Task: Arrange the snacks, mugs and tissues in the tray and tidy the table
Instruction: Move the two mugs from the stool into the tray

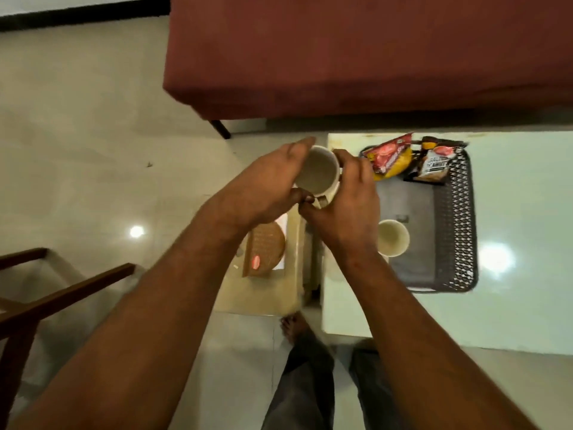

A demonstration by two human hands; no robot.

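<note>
Both hands hold white mug [317, 175] up in air: left hand [266, 187] on one side, right hand [344, 206] on other. 2nd mug [393, 238] sits in dark tray [459, 231] w/ 2 snack bags [391, 159] at far end. Tray on white counter [521, 243].

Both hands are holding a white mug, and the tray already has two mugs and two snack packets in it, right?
Not quite: the head view shows only one mug in the tray. Both hands, left hand and right hand, hold the white mug, and two snack packets lie in the tray.
</note>
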